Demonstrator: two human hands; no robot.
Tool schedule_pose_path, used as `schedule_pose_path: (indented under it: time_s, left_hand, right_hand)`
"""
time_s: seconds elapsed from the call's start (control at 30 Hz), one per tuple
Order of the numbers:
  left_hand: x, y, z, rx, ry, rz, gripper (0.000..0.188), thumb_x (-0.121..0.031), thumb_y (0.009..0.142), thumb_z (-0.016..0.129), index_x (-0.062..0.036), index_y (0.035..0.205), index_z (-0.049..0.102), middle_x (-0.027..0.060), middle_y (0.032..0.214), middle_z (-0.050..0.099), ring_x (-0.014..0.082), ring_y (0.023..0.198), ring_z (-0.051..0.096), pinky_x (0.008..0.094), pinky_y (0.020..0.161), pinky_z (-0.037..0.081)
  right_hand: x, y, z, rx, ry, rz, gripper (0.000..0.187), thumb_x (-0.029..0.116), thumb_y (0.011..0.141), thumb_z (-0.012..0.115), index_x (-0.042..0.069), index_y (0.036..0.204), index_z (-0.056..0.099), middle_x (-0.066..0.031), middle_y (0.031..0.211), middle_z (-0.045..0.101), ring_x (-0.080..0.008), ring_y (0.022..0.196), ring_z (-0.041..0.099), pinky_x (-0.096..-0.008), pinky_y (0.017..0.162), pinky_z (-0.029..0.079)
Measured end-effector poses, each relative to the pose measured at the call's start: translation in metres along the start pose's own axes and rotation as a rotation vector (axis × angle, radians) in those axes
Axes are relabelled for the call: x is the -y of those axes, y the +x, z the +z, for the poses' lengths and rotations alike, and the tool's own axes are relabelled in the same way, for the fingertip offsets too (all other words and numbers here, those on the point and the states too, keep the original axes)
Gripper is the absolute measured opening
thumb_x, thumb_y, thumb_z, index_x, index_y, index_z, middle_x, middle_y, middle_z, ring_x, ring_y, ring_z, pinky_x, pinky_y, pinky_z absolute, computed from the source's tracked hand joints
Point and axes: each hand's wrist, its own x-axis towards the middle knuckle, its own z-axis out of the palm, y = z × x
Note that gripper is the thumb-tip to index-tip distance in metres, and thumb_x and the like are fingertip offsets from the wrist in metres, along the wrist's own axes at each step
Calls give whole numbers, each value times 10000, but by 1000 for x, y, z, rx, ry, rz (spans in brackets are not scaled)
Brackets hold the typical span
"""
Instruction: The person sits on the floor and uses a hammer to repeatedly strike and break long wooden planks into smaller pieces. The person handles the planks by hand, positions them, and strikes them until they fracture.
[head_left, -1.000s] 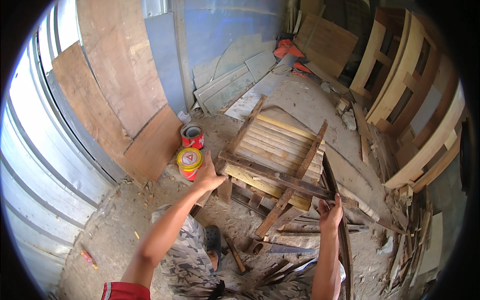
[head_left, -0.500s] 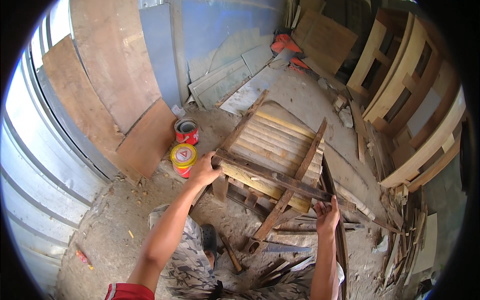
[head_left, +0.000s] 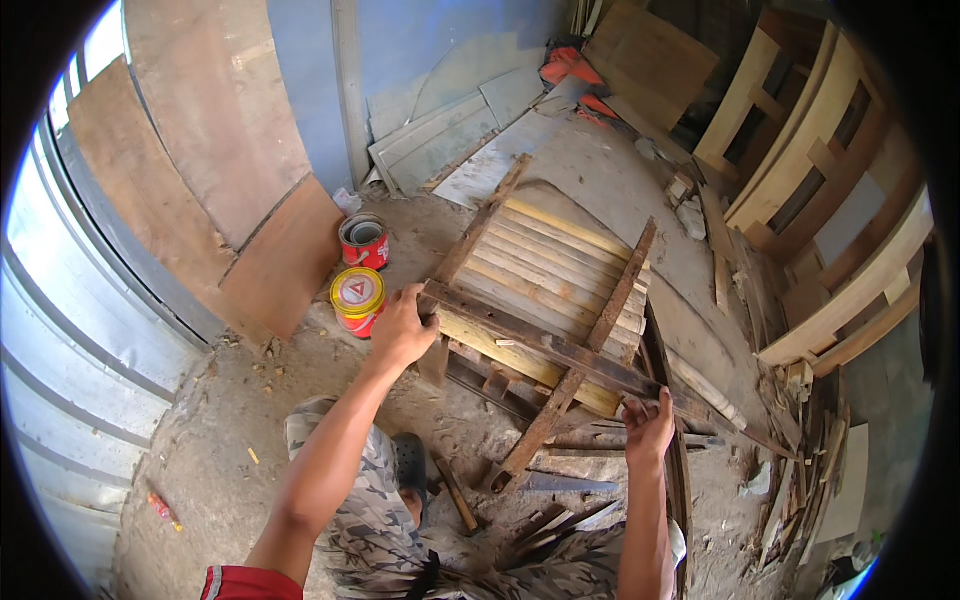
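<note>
A dark, weathered wooden strip (head_left: 530, 338) lies crosswise over the near side of a low slatted wooden stand (head_left: 545, 260). My left hand (head_left: 403, 328) is closed round its left end. Near the right end, my right hand (head_left: 650, 428) grips the strip between thumb and fingers from the near side. Two more rough strips rest lengthwise on the slats: a left strip (head_left: 490, 215) and a right strip (head_left: 622, 290), which passes under the crosswise one and sticks out toward me. Below lie a handsaw (head_left: 572, 484) and a hammer (head_left: 457, 496), both on the ground.
Left of the stand are a yellow-lidded can (head_left: 358, 292) and an open red can (head_left: 364, 240). Plywood sheets (head_left: 215, 120) lean at the left. Wooden frames (head_left: 815, 190) stand at the right, above piled scrap wood (head_left: 810, 490). Glass panes (head_left: 445, 140) lean at the back.
The whole view has shifted slightly. Both hands keep their hold on the crosswise strip, which has hardly moved against the stand.
</note>
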Motion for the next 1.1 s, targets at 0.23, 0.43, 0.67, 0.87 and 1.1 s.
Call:
schedule_pose_path:
  time_s: [0.23,0.43,0.67,0.87,1.1]
  left_hand:
    - [-9,-4,2,-123,94,60,551,-240,765,734,-67,1234,502,184,1144,562,383,1077,563,467,879,494]
    - [-19,-2,-6,-149,77,62,739,-188,733,758,-75,1369,400,196,1255,499,389,1168,501,467,971,442]
    - [-34,-4,1,-96,165,329,844,-131,735,749,-181,1473,344,220,1418,352,394,1318,366,474,1070,360]
    - [-39,-7,13,-60,266,352,730,-195,810,705,-154,1461,378,222,1463,318,417,1326,348,471,1093,337]
    - [-36,-8,20,8,444,360,568,-236,922,559,-132,1447,368,243,1510,276,426,1371,291,497,1124,287]
  right_hand:
    - [1,-21,8,126,-149,169,529,609,885,603,109,1039,523,-40,789,572,-181,746,591,-406,655,506]
    - [-6,-56,24,268,-417,30,447,521,921,610,111,763,530,-25,636,541,-168,524,563,-337,469,480]
    - [-39,-90,40,692,-737,296,747,631,923,512,-35,1262,540,-115,1029,662,-195,894,651,-347,665,575]
    - [-58,-102,51,756,-222,439,593,390,962,597,-49,1331,448,-163,1208,614,-261,1095,607,-419,954,509]
    - [-51,-113,46,570,66,390,220,95,944,549,-19,1114,468,-125,1011,600,-241,915,623,-398,722,561]
